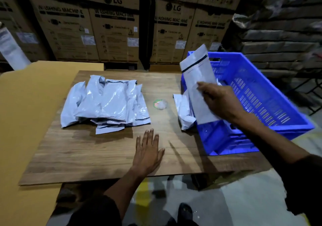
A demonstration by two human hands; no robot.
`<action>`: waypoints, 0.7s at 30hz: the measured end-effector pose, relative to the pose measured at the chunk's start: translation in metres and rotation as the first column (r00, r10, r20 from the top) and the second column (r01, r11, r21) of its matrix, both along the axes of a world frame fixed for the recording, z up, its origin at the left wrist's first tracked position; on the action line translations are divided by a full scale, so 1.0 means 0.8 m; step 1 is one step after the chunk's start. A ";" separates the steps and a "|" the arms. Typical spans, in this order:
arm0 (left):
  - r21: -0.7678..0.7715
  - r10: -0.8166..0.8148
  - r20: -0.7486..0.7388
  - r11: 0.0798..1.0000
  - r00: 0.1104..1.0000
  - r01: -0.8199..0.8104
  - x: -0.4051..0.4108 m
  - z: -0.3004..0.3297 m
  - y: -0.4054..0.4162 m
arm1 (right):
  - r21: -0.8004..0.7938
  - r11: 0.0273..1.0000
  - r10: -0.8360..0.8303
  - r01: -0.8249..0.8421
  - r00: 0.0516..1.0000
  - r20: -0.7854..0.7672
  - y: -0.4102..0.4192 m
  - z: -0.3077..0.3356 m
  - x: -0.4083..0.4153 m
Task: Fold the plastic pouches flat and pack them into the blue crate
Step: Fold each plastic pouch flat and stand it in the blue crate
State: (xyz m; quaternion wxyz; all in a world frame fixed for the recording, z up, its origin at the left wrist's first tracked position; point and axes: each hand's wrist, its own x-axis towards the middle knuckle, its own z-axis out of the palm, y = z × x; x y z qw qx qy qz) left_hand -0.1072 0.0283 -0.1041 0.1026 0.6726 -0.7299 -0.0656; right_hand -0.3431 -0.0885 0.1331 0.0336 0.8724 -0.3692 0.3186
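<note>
A heap of several pale grey plastic pouches lies on the wooden board, left of centre. My right hand grips a folded pouch by its lower part and holds it upright over the near left wall of the blue crate. Another crumpled pouch rests against the crate's left side. My left hand lies flat on the board with fingers straight, just below the heap, holding nothing.
A small round tape roll sits between the heap and the crate. Yellow cardboard lies under the board at left. Stacked washing-machine cartons stand behind, dark sacks at right.
</note>
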 end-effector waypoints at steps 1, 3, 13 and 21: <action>0.002 -0.008 0.011 1.000 1.000 0.008 -0.008 0.000 -0.006 | -0.017 0.999 -0.030 0.031 0.999 0.020 -0.011 0.011 -0.017; 0.014 -0.013 0.027 1.000 1.000 0.012 -0.020 0.000 -0.017 | -0.019 0.994 -0.105 0.107 0.992 0.071 -0.034 0.030 -0.049; -0.013 0.051 0.040 0.999 0.998 -0.051 -0.066 -0.003 -0.051 | 0.082 0.904 -0.378 0.420 0.873 -0.309 -0.139 0.023 -0.194; -0.038 0.101 0.031 0.994 0.994 -0.099 -0.072 -0.012 -0.055 | 0.211 0.815 -0.243 0.540 0.648 -0.722 -0.154 -0.059 -0.228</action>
